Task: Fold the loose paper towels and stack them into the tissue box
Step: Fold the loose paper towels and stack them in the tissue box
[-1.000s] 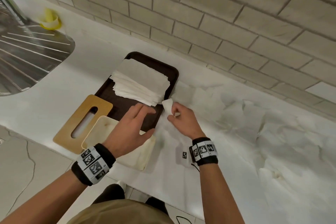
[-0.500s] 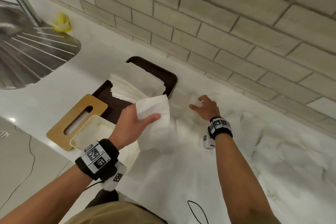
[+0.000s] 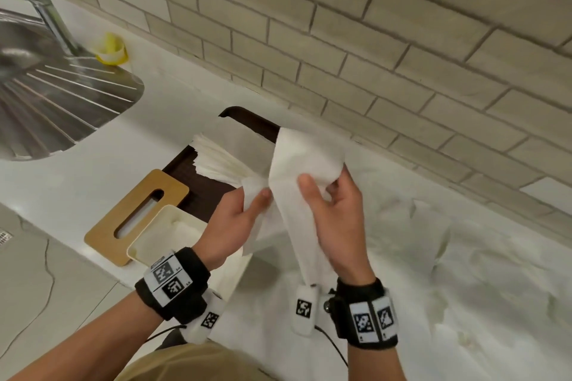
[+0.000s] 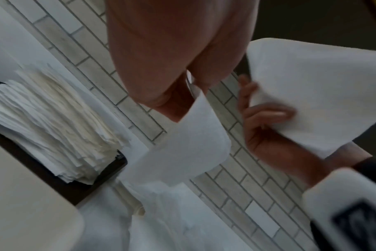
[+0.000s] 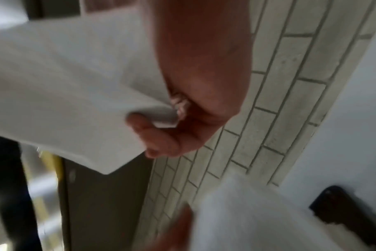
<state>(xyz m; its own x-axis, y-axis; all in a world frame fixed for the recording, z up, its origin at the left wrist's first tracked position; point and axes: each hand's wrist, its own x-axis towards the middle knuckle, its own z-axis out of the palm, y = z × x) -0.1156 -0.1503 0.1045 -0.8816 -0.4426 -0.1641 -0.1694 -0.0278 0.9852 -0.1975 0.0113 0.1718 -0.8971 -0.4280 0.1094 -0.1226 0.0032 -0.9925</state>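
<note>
1. Head view: both hands hold white paper towels in the air above the white counter (image 3: 77,195)
2. The left hand (image 3: 235,226) pinches one paper towel (image 3: 260,226) between thumb and fingers
3. The right hand (image 3: 337,219) curls around a second, longer paper towel (image 3: 306,158), thumb pressed on its front
4. A stack of towels (image 3: 223,158) lies on the dark tray (image 3: 201,182) just behind the hands
5. The open tissue box (image 3: 167,232) sits beside its wooden slotted lid (image 3: 136,213), near the left wrist
</note>
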